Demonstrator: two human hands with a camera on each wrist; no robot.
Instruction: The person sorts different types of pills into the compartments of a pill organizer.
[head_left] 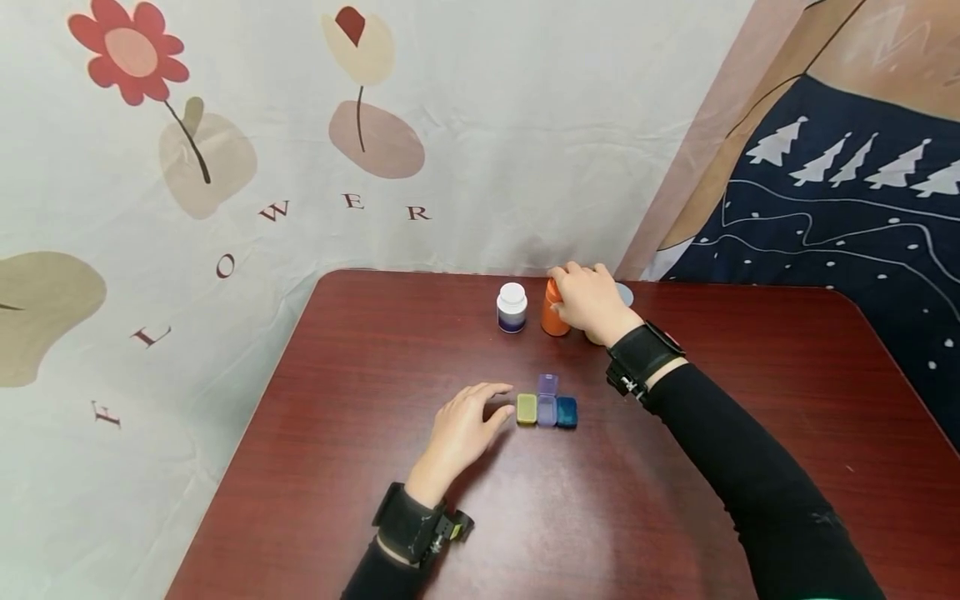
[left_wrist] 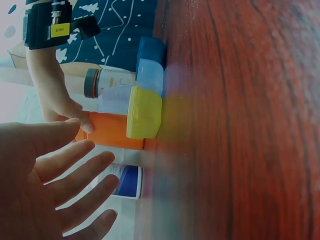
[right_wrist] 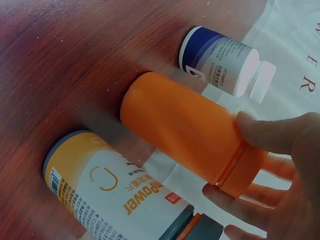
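Observation:
My right hand [head_left: 596, 302] holds the orange bottle [right_wrist: 175, 125] around its capped top, thumb on one side and fingers on the other. The bottle stands upright at the table's far edge. To its left is a small white-and-blue vitamin bottle [head_left: 512, 308]; to its right, a larger yellow-and-white bottle [right_wrist: 110, 185] with a dark cap, mostly behind my right hand in the head view. My left hand [head_left: 465, 425], fingers spread and holding nothing, hovers just left of a small pill box. The pill box has a yellow-green compartment [head_left: 527, 409], a purple one [head_left: 547, 408] with its lid raised, and a dark blue one [head_left: 567, 412].
All of this stands on a reddish-brown wooden table [head_left: 337, 358]. Behind it hangs a white cloth [head_left: 525, 125] with flower prints, and a dark blue cloth [head_left: 825, 233] with tree prints hangs at the right.

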